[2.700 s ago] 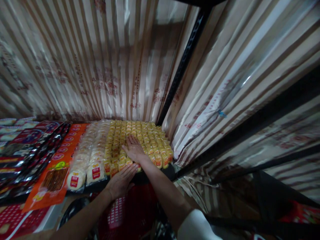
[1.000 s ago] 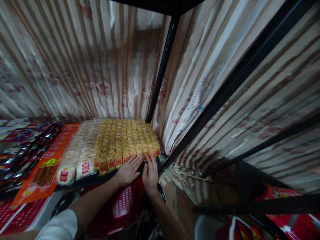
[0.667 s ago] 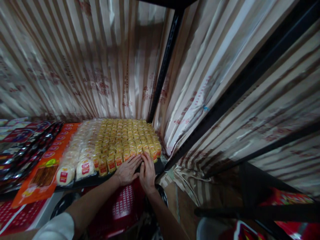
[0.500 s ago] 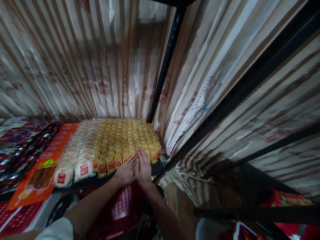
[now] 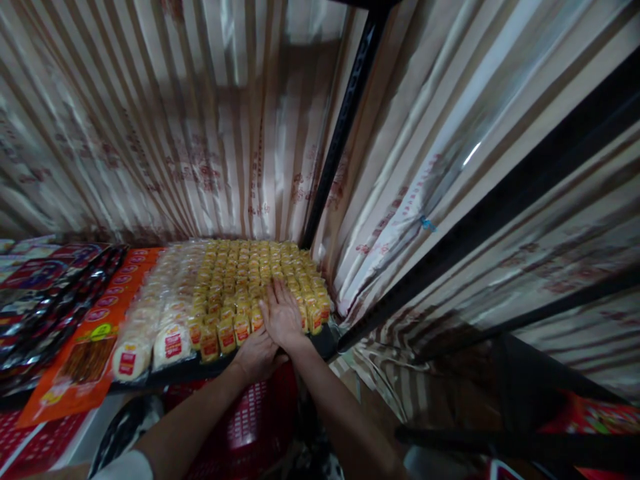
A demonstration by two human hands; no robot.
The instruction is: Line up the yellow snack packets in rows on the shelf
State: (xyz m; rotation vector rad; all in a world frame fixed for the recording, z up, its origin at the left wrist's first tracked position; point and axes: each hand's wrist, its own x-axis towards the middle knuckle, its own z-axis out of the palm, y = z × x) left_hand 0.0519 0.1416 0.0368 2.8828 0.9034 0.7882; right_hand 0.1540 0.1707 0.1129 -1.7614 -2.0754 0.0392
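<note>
Rows of small yellow wrapped snack packs with red labels stand close together on a dark shelf. My right hand lies flat on top of the front rows, its fingers stretched out over the wrappers. Just left of its wrist and lower, my left hand rests at the front edge of the packs, touching the right hand. Its fingers look extended, though their tips are partly covered. Neither hand grips a pack. To the left of the yellow packs run rows of round white wrapped cakes.
An orange snack bag overhangs the shelf's front, beside dark shiny packets. Below is a red basket. Striped curtains hang behind, with a black upright post at the corner and a dark slanting beam to the right.
My right hand has slid forward over the tops of the packs. My left hand has stayed near the front edge, now lower than the right. The view has shifted slightly.
</note>
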